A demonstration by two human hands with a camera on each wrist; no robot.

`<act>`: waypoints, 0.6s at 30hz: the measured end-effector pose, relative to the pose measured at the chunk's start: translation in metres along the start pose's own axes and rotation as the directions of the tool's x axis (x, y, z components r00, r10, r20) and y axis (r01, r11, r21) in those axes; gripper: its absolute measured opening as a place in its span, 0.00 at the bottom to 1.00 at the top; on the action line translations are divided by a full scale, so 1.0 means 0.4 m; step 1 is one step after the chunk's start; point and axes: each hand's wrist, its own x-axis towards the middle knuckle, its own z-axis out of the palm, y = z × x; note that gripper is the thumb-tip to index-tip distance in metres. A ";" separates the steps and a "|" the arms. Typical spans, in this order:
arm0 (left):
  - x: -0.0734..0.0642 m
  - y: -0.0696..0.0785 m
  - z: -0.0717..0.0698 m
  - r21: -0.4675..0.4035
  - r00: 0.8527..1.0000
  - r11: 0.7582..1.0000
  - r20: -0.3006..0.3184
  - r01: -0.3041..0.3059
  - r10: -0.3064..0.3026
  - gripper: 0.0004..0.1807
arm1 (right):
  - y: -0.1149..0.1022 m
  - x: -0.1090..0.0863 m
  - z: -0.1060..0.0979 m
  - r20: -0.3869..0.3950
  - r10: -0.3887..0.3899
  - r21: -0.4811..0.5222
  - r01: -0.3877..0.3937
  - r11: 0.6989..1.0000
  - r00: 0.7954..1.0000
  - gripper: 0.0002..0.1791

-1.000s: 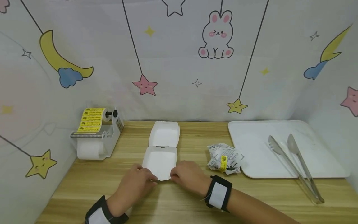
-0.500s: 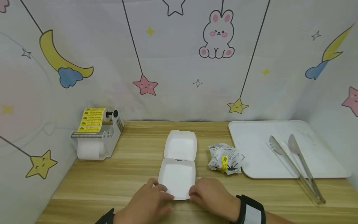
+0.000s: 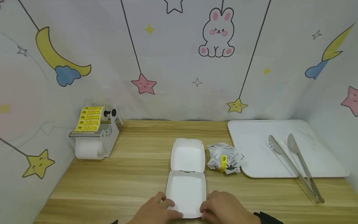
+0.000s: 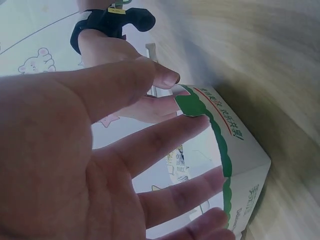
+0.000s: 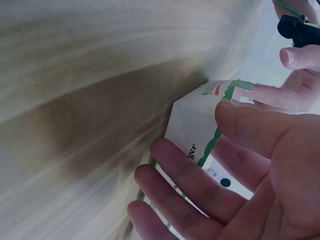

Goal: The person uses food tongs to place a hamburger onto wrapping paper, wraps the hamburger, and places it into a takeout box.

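A white paper clamshell box [image 3: 186, 191] lies unfolded on the wooden table, lid leaning back and base toward me. At its front left corner my left hand [image 3: 156, 208] holds the edge. My right hand [image 3: 226, 207] grips the front right corner. In the left wrist view, fingertips meet the scalloped green rim of the box [image 4: 242, 142], and printed text runs along its outer walls. The right wrist view shows the thumb at the rim of the box [image 5: 187, 122], one finger behind the wall and other fingers outside it. Inside, the base is bare white.
Right of the box sits a paper-wrapped bundle [image 3: 223, 160] with a yellow label. Beyond it, metal tongs [image 3: 303, 172] lie partly on a white tray [image 3: 330, 165] and overhang its front edge. A label dispenser [image 3: 93, 137] with a yellow roll stands at the left, beside a printed wall.
Both hands have drawn the box toward me and to the right, away from the back wall. The wrapped bundle, tongs and dispenser stay where they were.
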 end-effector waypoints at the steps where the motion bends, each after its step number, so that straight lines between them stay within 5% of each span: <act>1: -0.001 -0.001 -0.003 -0.011 1.000 1.000 -0.005 0.005 -0.005 0.21 | 0.001 -0.002 0.000 -0.007 -0.013 0.003 0.013 1.000 1.000 0.04; 7: -0.009 -0.007 -0.057 -0.203 0.991 0.977 -0.104 0.058 -0.080 0.25 | 0.003 -0.021 -0.041 0.049 0.030 0.135 -0.037 0.990 0.998 0.17; 11: 0.003 -0.013 -0.113 -0.270 0.962 0.961 -0.240 0.063 -0.131 0.22 | 0.003 -0.046 -0.096 0.050 0.106 0.166 -0.112 0.980 0.993 0.23; 15: 0.073 -0.034 -0.157 -0.276 0.933 0.961 -0.352 -0.025 -0.077 0.28 | 0.032 -0.058 -0.164 -0.105 0.161 0.128 -0.147 0.981 0.981 0.17; 18: 0.157 -0.050 -0.176 -0.270 0.934 0.960 -0.356 -0.069 -0.033 0.38 | 0.095 -0.049 -0.204 -0.247 0.167 0.112 -0.143 0.983 0.954 0.17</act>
